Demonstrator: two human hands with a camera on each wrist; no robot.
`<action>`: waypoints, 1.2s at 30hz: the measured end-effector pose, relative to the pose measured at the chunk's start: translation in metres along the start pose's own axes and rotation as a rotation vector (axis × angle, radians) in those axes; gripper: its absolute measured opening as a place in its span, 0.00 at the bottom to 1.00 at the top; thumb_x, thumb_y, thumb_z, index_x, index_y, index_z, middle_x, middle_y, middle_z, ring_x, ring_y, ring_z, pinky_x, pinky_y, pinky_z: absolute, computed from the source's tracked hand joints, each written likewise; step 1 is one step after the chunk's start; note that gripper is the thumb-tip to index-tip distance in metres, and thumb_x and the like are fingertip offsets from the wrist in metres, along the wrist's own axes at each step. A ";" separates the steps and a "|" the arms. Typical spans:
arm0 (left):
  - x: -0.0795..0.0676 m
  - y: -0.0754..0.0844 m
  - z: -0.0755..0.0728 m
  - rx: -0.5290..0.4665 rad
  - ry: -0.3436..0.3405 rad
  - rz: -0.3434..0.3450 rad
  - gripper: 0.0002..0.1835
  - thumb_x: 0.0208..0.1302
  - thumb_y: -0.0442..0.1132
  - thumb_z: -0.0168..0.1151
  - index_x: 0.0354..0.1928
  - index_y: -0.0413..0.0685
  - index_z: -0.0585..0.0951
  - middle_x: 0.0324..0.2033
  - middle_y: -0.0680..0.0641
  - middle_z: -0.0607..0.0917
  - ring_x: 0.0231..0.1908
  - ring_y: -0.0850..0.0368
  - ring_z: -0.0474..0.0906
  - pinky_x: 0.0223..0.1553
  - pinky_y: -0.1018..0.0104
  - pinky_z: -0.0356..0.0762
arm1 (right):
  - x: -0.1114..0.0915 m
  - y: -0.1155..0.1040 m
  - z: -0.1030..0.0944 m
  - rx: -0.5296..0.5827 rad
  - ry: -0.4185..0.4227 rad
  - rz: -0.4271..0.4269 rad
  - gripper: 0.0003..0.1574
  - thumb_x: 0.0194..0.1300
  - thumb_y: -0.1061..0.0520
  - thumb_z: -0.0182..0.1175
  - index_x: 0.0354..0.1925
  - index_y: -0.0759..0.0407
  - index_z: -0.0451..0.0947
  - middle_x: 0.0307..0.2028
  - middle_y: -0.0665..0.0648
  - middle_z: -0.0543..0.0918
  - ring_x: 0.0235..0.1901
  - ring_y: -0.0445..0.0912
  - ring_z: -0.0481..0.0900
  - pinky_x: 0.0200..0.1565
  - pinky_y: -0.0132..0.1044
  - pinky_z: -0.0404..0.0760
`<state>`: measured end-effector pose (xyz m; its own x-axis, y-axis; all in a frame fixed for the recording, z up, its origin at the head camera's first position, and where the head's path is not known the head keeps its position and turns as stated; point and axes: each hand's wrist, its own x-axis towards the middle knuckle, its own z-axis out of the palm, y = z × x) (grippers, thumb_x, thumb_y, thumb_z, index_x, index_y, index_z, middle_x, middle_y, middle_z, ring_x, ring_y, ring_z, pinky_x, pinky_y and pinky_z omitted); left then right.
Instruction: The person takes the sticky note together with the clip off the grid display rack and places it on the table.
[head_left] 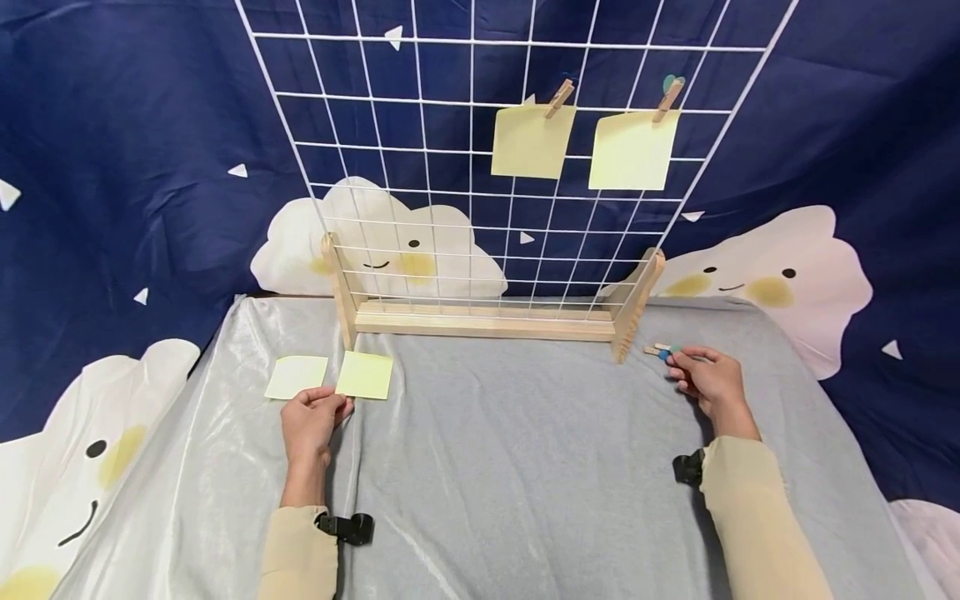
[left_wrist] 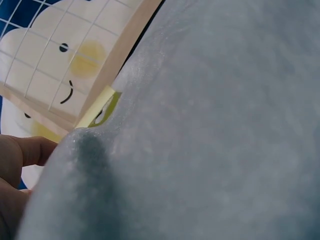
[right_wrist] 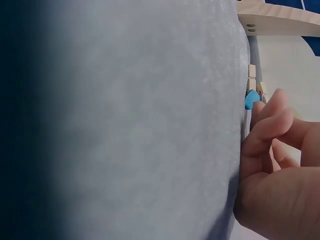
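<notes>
Head view shows your left hand (head_left: 313,417) resting on the grey cloth (head_left: 525,467), fingertips touching the near edge of a yellow sticky note (head_left: 364,374); whether they pinch it you cannot tell; a paler note (head_left: 296,377) lies just beside it to the left; your right hand (head_left: 708,379) sits near the wooden foot (head_left: 637,304) of the wire grid (head_left: 420,167), fingers curled round small wooden clothespins (head_left: 660,350) with a blue tip; two notes (head_left: 531,140) hang clipped high on the grid; in the right wrist view the blue tip (right_wrist: 251,98) shows at your fingertips (right_wrist: 274,102).
</notes>
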<state>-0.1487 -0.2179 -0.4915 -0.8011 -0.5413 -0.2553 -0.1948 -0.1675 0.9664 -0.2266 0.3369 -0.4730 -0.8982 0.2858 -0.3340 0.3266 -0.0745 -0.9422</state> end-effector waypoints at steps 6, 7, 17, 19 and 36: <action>0.001 0.000 0.001 -0.014 0.022 0.017 0.11 0.56 0.20 0.60 0.43 0.28 0.75 0.18 0.52 0.82 0.19 0.64 0.83 0.26 0.73 0.85 | -0.002 -0.003 -0.001 0.007 0.022 0.020 0.16 0.74 0.59 0.59 0.56 0.62 0.69 0.27 0.48 0.87 0.21 0.36 0.82 0.17 0.27 0.80; 0.001 0.001 0.001 -0.017 0.028 0.021 0.11 0.56 0.20 0.60 0.42 0.28 0.75 0.18 0.52 0.82 0.19 0.64 0.83 0.26 0.73 0.85 | -0.003 -0.004 -0.001 0.009 0.026 0.021 0.15 0.75 0.59 0.59 0.55 0.61 0.70 0.27 0.48 0.87 0.21 0.36 0.81 0.17 0.27 0.80; 0.001 0.010 0.000 0.008 0.063 0.040 0.12 0.57 0.22 0.61 0.44 0.30 0.76 0.18 0.54 0.82 0.19 0.63 0.82 0.26 0.74 0.84 | -0.006 -0.017 0.006 -0.007 0.090 -0.067 0.11 0.72 0.58 0.62 0.49 0.59 0.72 0.26 0.47 0.85 0.18 0.37 0.79 0.16 0.27 0.77; 0.000 0.012 0.001 -0.002 0.065 0.044 0.12 0.57 0.22 0.61 0.44 0.29 0.76 0.18 0.55 0.82 0.20 0.64 0.82 0.26 0.73 0.84 | -0.008 -0.023 0.008 -0.029 0.085 -0.100 0.12 0.72 0.57 0.62 0.50 0.59 0.73 0.27 0.47 0.85 0.18 0.37 0.79 0.17 0.27 0.78; -0.007 0.028 0.035 -0.239 -0.063 0.112 0.11 0.62 0.21 0.61 0.45 0.29 0.73 0.23 0.53 0.81 0.27 0.61 0.84 0.31 0.70 0.87 | -0.036 -0.076 0.042 -0.029 0.019 -0.329 0.09 0.71 0.57 0.64 0.47 0.56 0.77 0.25 0.44 0.86 0.18 0.37 0.80 0.19 0.26 0.76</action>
<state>-0.1679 -0.1902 -0.4615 -0.8451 -0.5165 -0.1382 0.0298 -0.3035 0.9524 -0.2315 0.2918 -0.3899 -0.9512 0.3083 -0.0114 0.0286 0.0515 -0.9983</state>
